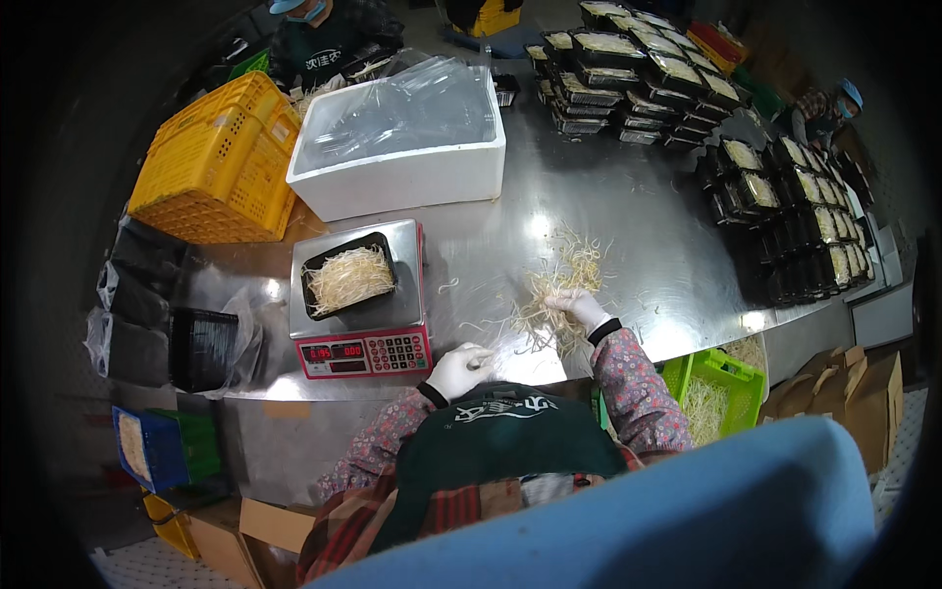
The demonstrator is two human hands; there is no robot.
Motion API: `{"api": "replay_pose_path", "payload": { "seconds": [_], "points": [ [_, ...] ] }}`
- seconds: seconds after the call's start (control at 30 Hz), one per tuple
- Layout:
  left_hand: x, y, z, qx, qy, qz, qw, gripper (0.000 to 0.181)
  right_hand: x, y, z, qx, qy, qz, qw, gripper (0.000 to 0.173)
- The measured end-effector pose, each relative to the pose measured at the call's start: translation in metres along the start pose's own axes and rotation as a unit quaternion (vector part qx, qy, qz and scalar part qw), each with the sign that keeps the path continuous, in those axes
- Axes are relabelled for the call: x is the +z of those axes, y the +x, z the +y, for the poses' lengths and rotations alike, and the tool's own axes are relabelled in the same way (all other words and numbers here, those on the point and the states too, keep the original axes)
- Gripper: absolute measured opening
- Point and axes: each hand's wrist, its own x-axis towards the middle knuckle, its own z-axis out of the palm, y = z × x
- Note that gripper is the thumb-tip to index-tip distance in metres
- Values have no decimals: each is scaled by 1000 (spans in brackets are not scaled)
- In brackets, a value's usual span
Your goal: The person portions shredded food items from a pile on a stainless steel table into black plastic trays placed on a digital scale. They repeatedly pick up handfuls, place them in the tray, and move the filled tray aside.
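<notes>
My right hand point(578, 308), in a white glove, is at a loose heap of bean sprouts point(575, 269) on the steel table point(471, 258); its fingers close on some strands at the near side. My left hand point(461, 371), gloved too, is at the table's near edge with its fingers curled; whether it holds anything is unclear. To its left stands a red and silver digital scale point(408, 283) with lit digits. A black plastic tray point(392, 258) filled with bean sprouts point(350, 280) rests tilted in line on the scale's plate.
A white foam box point(397, 180) with clear plastic inside and a yellow crate point(210, 158) stand behind the scale. Empty black trays point(202, 350) are at left. Stacks of filled trays point(647, 81) stand far right. A green crate point(736, 386) is below the right edge. Co-workers point(331, 44) work beyond.
</notes>
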Motion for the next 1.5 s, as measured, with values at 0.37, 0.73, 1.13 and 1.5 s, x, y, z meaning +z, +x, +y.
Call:
{"api": "replay_pose_path", "payload": {
  "seconds": [0.37,0.73,1.13,1.5],
  "points": [
    [-51,-50,21,-64,-67,-9,996,37,100,24,-103,-30,17,-189,981,14],
    [-121,-95,61,-15,-65,182,981,32,317,83,-141,-428,-525,-177,714,48],
    [-252,-52,1,36,129,468,874,55,321,97,-98,-499,-498,-90,704,61],
    [-257,-25,5,45,351,318,880,48,291,73,-141,-343,-313,-216,859,32]
  ]
}}
